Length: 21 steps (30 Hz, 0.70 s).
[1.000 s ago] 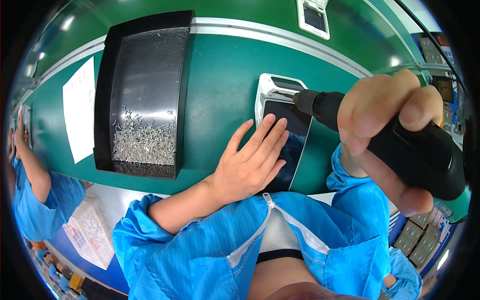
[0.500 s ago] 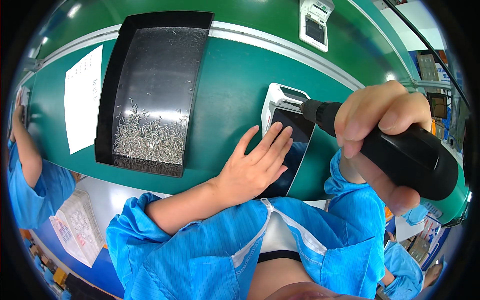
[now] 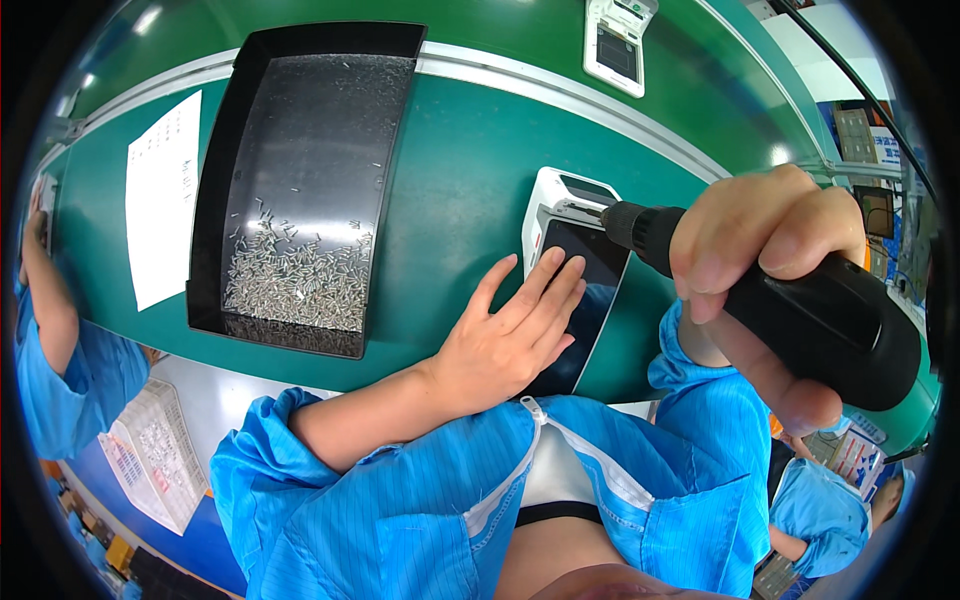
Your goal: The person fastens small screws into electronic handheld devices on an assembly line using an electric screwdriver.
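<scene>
A white handheld device with a long dark screen [image 3: 597, 262] lies on the green bench in front of me. My left hand [image 3: 520, 325] rests on it, palm down with fingers spread, fingertips on the dark screen. A black and green electric screwdriver [image 3: 815, 315] is gripped in my right hand [image 3: 765, 240], fingers wrapped round its body. Its bit points left and meets the device near the recess below its white top end. Whether a screw sits under the tip is too small to tell. Left of my hands stands a black tray [image 3: 308, 150], with many small silver screws [image 3: 295, 280] heaped in its near half.
A white paper sheet [image 3: 163, 205] lies left of the tray. Another white device [image 3: 615, 48] is on the green surface beyond the metal rail [image 3: 520, 78]. A white basket [image 3: 155, 455] stands low at the left. Blue-sleeved people are at the far left and lower right.
The far white device has shifted slightly left and up. At the lower right, a co-worker has moved further into view. My hands and the screwdriver stay almost in place.
</scene>
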{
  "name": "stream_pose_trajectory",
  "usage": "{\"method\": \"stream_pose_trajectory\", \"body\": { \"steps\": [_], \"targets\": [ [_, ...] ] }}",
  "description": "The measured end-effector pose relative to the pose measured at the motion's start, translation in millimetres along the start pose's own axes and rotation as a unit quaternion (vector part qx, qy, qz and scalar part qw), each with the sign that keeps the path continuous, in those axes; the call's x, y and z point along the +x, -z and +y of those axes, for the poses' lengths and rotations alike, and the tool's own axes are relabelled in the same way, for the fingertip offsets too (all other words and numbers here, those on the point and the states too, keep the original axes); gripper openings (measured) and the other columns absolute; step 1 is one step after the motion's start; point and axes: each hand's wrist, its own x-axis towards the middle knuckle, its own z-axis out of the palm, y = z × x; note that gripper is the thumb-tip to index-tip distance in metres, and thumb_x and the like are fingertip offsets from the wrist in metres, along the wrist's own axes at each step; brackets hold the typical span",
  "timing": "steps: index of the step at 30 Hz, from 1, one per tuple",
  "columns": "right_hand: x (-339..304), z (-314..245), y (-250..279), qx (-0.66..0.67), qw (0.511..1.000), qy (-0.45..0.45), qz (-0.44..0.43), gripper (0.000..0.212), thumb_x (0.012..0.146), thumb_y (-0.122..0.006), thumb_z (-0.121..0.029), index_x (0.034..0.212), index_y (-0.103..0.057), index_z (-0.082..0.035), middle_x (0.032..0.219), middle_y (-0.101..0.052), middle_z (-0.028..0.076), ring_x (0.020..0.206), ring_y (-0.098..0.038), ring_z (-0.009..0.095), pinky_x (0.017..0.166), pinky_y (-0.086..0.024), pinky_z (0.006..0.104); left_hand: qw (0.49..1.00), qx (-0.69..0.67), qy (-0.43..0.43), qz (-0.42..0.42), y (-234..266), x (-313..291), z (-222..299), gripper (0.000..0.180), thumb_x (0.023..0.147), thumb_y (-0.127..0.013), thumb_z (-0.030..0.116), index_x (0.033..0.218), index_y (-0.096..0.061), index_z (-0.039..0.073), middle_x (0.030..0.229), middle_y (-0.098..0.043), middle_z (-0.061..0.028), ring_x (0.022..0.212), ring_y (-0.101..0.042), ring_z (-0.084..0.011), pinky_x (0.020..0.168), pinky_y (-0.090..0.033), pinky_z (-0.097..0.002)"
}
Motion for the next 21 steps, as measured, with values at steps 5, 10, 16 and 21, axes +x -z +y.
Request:
{"method": "stream_pose_trajectory", "body": {
  "steps": [5, 10, 16, 21],
  "targets": [
    [-6.9, -4.9, 14.1, -0.007, 0.999, -0.029, -0.044, 0.061, 0.062, -0.074, -0.046, 0.091, -0.042, -0.002, 0.080, -0.051, 0.012, 0.057, -0.052, 0.014, 0.051, -0.044, 0.0242, 1.000, 0.002, -0.003, -0.002, 0.0, -0.3, 0.5, 0.043, 0.069, -0.065, 0.020, 0.105, -0.055, -0.003, 0.114, -0.050, -0.0147, 0.116, -0.042, -0.0282, 0.090, -0.034, -0.0446],
    [-6.3, -2.1, 24.1, -0.002, 0.995, -0.037, -0.088, 0.060, 0.061, -0.075, -0.046, 0.088, -0.042, -0.003, 0.079, -0.051, 0.012, 0.056, -0.052, 0.014, 0.051, -0.044, 0.0240, 1.000, 0.007, -0.004, -0.010, -0.6, 0.5, 1.9, 0.047, 0.069, -0.065, 0.020, 0.108, -0.053, -0.003, 0.117, -0.048, -0.0148, 0.117, -0.042, -0.0285, 0.090, -0.034, -0.0445],
    [-3.3, 0.7, 23.0, -0.005, 0.993, -0.038, -0.113, 0.060, 0.061, -0.075, -0.046, 0.087, -0.042, -0.003, 0.079, -0.051, 0.011, 0.056, -0.052, 0.013, 0.051, -0.044, 0.0235, 0.999, 0.025, -0.007, -0.026, -2.1, -1.9, 0.1, 0.041, 0.078, -0.055, 0.023, 0.109, -0.053, -0.004, 0.126, -0.042, -0.0160, 0.121, -0.036, -0.0262, 0.092, -0.032, -0.0434],
    [-4.2, 3.8, 24.1, 0.007, 0.994, -0.044, -0.101, 0.061, 0.059, -0.076, -0.046, 0.087, -0.043, -0.002, 0.078, -0.053, 0.011, 0.055, -0.053, 0.013, 0.050, -0.044, 0.0233, 1.000, 0.003, -0.007, -0.013, -0.5, -2.1, 0.2, 0.046, 0.072, -0.063, 0.019, 0.110, -0.052, -0.004, 0.119, -0.047, -0.0150, 0.117, -0.041, -0.0288, 0.090, -0.034, -0.0446]
  ]
}}
